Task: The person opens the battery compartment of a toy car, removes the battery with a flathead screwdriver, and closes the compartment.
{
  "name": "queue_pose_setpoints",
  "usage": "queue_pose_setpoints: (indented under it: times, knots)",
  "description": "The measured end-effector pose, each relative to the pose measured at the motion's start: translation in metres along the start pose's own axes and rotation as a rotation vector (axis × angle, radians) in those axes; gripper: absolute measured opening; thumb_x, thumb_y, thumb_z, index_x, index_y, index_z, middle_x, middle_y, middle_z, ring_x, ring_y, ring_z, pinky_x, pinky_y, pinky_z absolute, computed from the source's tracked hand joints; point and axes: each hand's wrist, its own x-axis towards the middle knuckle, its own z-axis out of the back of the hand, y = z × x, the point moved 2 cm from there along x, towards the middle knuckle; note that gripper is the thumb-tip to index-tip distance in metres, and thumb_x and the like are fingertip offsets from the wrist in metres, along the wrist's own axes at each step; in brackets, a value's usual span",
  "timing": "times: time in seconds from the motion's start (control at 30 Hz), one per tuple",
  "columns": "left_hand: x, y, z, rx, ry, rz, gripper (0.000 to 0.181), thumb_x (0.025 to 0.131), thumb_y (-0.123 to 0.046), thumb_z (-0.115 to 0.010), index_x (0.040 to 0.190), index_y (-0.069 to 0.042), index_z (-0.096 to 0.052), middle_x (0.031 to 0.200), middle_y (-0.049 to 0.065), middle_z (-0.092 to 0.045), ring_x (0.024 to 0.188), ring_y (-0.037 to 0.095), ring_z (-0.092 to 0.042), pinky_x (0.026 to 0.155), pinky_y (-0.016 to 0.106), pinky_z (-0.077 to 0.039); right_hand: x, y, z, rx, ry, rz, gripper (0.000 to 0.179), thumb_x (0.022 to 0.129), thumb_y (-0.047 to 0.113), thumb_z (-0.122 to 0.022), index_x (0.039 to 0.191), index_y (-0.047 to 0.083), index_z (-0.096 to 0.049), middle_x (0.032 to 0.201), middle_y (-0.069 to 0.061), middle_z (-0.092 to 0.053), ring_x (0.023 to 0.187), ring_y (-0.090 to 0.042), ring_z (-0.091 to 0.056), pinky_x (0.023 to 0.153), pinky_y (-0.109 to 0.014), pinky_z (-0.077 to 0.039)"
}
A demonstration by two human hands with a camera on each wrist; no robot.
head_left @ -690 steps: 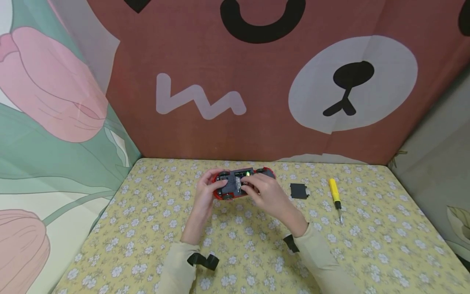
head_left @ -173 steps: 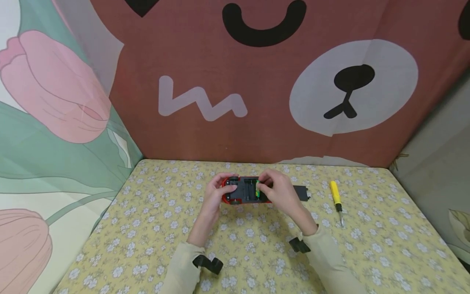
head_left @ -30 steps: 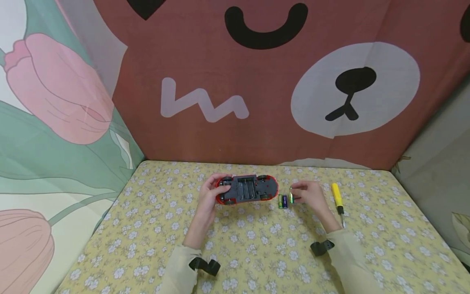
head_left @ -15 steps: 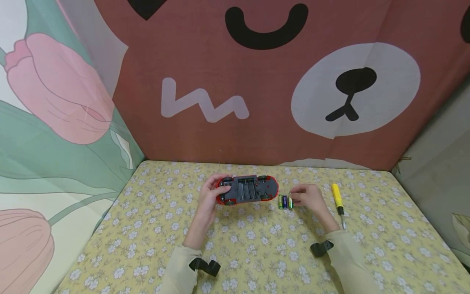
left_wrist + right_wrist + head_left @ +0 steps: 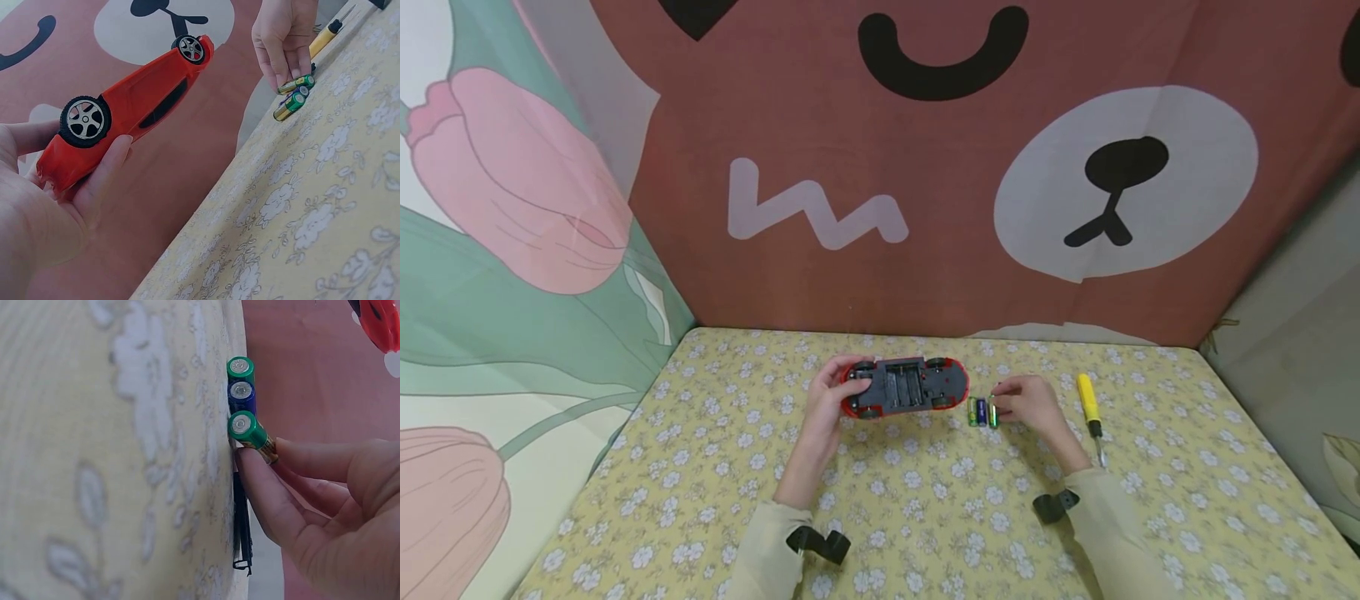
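Observation:
My left hand [image 5: 831, 400] grips one end of a red toy car [image 5: 943, 383], holding it underside up with the bare battery compartment [image 5: 904, 386] showing in the head view. The left wrist view shows the car's red side and two wheels. To the right of the car, my right hand [image 5: 1030, 408] pinches a green battery [image 5: 247, 428] by its far end, between thumb and fingers. A blue battery [image 5: 242, 392] and another green battery [image 5: 240, 367] lie side by side on the tablecloth, just left of the pinched one in the head view.
A yellow-handled screwdriver [image 5: 1088, 404] lies right of my right hand. The black battery cover [image 5: 242, 519] rests on the cloth beneath that hand, hidden in the head view. Printed fabric [image 5: 820, 283] stands upright behind the flowered table [image 5: 700, 483].
Earlier a green battery was still in the compartment; now that is bare. Over the last second my right hand lowered the green battery beside the other two. My left hand and the car stayed put.

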Motion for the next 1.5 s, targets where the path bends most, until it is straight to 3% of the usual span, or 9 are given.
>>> queue_pose_setpoints:
  times: [0.23,0.43,1.03,1.27,1.5]
  knots:
    - [0.000,-0.001,0.000,-0.008,-0.001,-0.001,0.031,0.085,0.007,-0.070,0.112,-0.009,-0.072,0.122,0.007,-0.070,0.111,0.025,-0.063,0.077,0.034,-0.062,-0.001,0.006,0.000,-0.064,0.013,0.008,0.017,0.098,-0.002,-0.065,0.108,-0.014,-0.070,0.099,-0.026,-0.071,0.078,-0.030,-0.073,0.068,-0.039,-0.063]
    - [0.001,0.000,0.000,-0.006,-0.002,0.000,0.030,0.085,0.007,-0.070,0.111,-0.009,-0.072,0.122,0.007,-0.071,0.113,0.024,-0.063,0.082,0.033,-0.060,0.000,0.005,0.001,-0.070,-0.001,-0.005,0.018,0.099,0.001,-0.064,0.109,-0.013,-0.071,0.095,-0.023,-0.072,0.076,-0.027,-0.072,0.065,-0.036,-0.062]
    - [0.002,0.002,0.000,-0.007,0.003,-0.001,0.031,0.085,0.007,-0.070,0.109,-0.011,-0.073,0.120,0.006,-0.072,0.115,0.024,-0.063,0.085,0.032,-0.059,-0.003,0.000,0.033,-0.253,-0.177,0.024,0.027,0.098,0.007,-0.066,0.115,-0.014,-0.067,0.109,-0.032,-0.068,0.091,-0.042,-0.067,0.070,-0.046,-0.058]
    - [0.002,0.002,0.001,-0.002,0.001,0.003,0.031,0.085,0.007,-0.070,0.111,-0.011,-0.073,0.121,0.006,-0.072,0.115,0.025,-0.064,0.084,0.032,-0.059,0.000,-0.007,0.034,-0.277,-0.147,-0.030,0.034,0.097,0.007,-0.068,0.121,-0.015,-0.062,0.113,-0.035,-0.066,0.094,-0.043,-0.067,0.069,-0.044,-0.058]
    - [0.002,0.002,0.001,-0.003,0.001,-0.002,0.031,0.085,0.007,-0.070,0.111,-0.011,-0.073,0.121,0.006,-0.071,0.116,0.025,-0.063,0.085,0.032,-0.059,0.003,-0.011,0.034,-0.319,-0.064,-0.099,0.045,0.098,0.010,-0.068,0.131,-0.016,-0.055,0.124,-0.038,-0.061,0.105,-0.047,-0.064,0.077,-0.048,-0.058]
